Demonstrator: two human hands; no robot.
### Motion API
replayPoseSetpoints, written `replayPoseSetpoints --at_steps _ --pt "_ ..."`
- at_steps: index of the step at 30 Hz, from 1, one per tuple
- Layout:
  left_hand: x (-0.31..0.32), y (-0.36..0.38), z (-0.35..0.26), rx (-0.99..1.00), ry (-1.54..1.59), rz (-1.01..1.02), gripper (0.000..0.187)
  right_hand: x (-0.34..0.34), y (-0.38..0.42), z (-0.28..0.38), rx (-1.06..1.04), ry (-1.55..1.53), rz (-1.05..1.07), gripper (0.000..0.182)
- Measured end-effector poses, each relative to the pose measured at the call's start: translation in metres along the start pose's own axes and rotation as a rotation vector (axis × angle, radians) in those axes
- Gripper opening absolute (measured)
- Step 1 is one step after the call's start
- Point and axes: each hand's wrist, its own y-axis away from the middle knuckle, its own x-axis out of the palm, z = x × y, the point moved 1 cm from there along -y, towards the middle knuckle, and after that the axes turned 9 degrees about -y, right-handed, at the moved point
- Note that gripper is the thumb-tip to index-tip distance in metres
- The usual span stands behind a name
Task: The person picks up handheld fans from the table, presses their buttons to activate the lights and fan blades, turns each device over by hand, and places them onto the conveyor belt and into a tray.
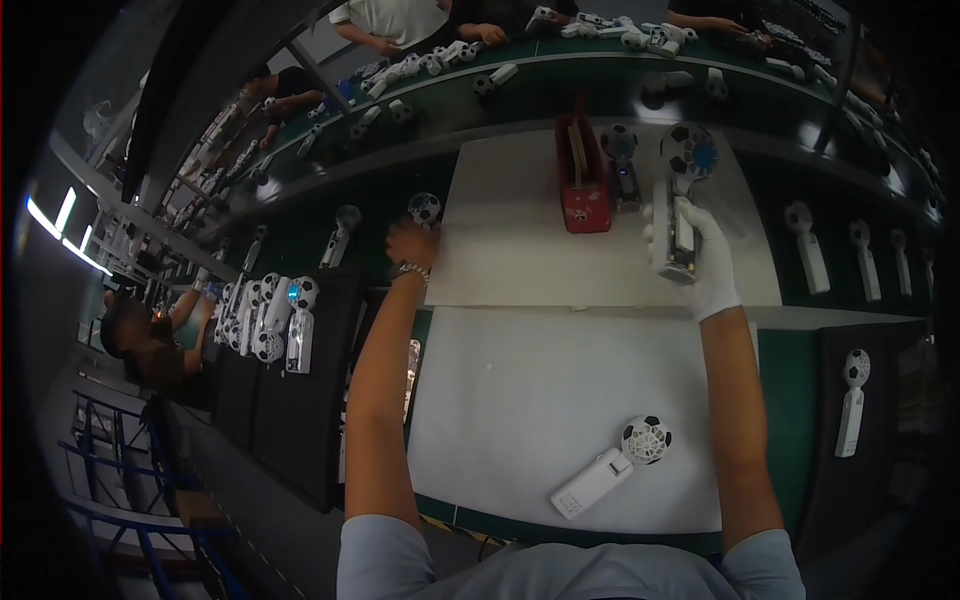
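My right hand (712, 262), in a white glove, is wrapped around a handheld fan (689, 152) above the back white board. The fan has a football-patterned head with a blue centre, and its handle shows inner parts. Bare, with a band at the wrist, my left hand (411, 243) is at the board's left edge. Its fingers close on another football-patterned handheld fan (425, 207), whose handle they hide. A third fan (647, 440) lies on the near white board, its white handle pointing down-left.
A red box (585, 205) stands beside an upright fan with a lit display (625, 172). Fans lie along the green belt on both sides. A dark stand (330, 400) at left carries several fans (300, 330); one fan (852, 405) lies at right. Other people work at left and behind.
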Motion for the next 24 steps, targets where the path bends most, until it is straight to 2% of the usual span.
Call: replayPoseSetpoints --at_steps 3,5,7,9,10,12,14,16,18,19,20,21,23,24 --pt "0.035 0.005 0.032 -0.064 -0.089 0.178 0.064 -0.004 0.006 0.015 -0.039 -0.034 0.045 0.026" --pt "0.041 0.004 0.035 -0.037 -0.018 0.122 0.063 -0.002 0.012 0.021 -0.065 0.026 -0.11 0.027" --pt "0.045 0.0 0.036 -0.017 0.055 0.078 0.061 -0.003 0.011 0.026 -0.083 0.006 -0.135 0.025" --pt "0.044 -0.011 0.035 -0.163 0.299 0.1 0.053 -0.001 0.012 0.031 -0.106 -0.01 -0.148 0.024" --pt "0.034 -0.011 0.028 -0.157 0.301 0.096 0.053 0.0 0.013 0.032 -0.137 0.048 -0.148 0.026" --pt "-0.012 0.002 0.007 -0.197 0.763 0.093 0.041 -0.002 0.013 0.034 -0.171 0.1 -0.157 0.028" --pt "-0.054 0.022 -0.024 -0.235 1.431 0.228 0.033 -0.007 0.011 0.035 -0.146 0.084 -0.079 0.031" --pt "-0.078 0.039 -0.046 -0.174 1.979 0.509 0.032 -0.005 0.012 0.032 -0.141 0.047 -0.096 0.034" --pt "-0.122 0.07 -0.075 -0.067 2.152 0.609 0.037 -0.006 0.012 0.03 -0.144 0.016 -0.111 0.036" --pt "-0.134 0.081 -0.086 -0.07 2.159 0.609 0.037 -0.008 0.012 0.03 -0.154 0.117 -0.124 0.041" --pt "-0.144 0.09 -0.096 0.01 2.168 0.662 0.037 -0.009 0.011 0.031 -0.168 0.219 -0.135 0.046" --pt "-0.152 0.098 -0.104 0.09 2.176 0.715 0.037 -0.008 0.012 0.032 -0.171 0.229 -0.135 0.046" --pt "-0.164 0.112 -0.116 0.126 2.14 0.741 0.038 -0.008 0.015 0.032 -0.225 0.286 -0.155 0.058" --pt "-0.167 0.118 -0.12 0.161 2.094 0.763 0.039 -0.008 0.015 0.032 -0.225 0.297 -0.158 0.058"
